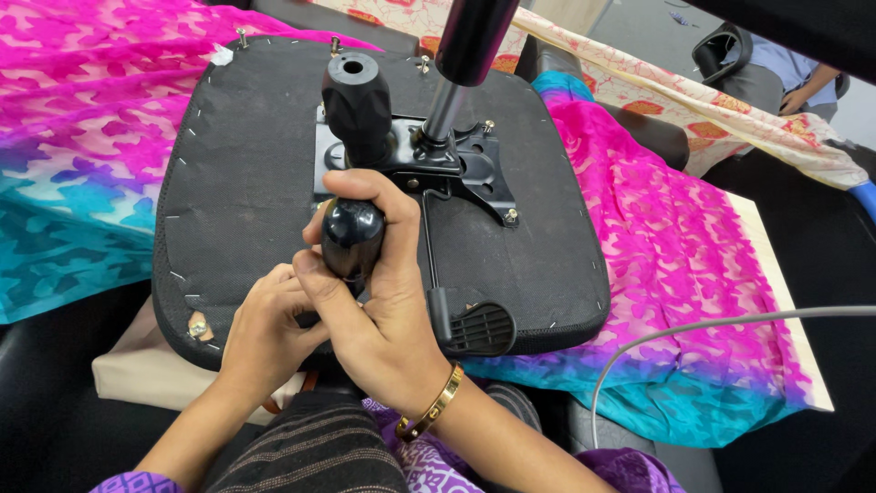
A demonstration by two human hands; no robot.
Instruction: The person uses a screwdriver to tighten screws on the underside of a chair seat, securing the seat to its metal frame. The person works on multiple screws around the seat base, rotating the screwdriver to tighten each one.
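Right hand (374, 301) clamped on glossy black screwdriver handle (352, 236) | left hand (269, 333) pinching its lower end, steadying it, I judge | upturned black fabric chair seat (246, 173) on table (776, 274), metal bracket (456, 164) exposed.

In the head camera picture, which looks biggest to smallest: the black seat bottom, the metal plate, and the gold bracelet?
1. Black fabric-covered seat bottom
2. Black metal mounting plate
3. Gold bracelet, though it lies nearer the camera, so it looks larger than it is.

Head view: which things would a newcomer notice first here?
At centre lies an upturned black seat base with its metal bracket and gas cylinder. In front of it, the right hand grips a black tool handle, the left hand beside it. Bright pink and turquoise cloth spreads underneath.
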